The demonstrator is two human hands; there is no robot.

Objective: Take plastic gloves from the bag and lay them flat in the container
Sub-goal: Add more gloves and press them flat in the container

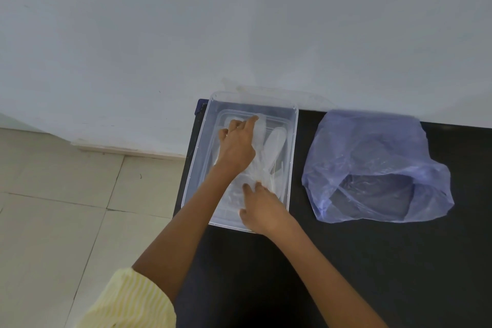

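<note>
Left of centre in the frame, the clear container (292,141) sits at the dark table's (346,261) edge. Inside it the left hand (235,148) presses flat, fingers spread, on the glove's (275,141) finger end, apparently to smooth it. Just below, the right hand (262,210) pins the cuff, fingers loosely apart, gripping nothing. At centre right the blue bag (372,146) lies open-mouthed, likely for easy reaching.
</note>
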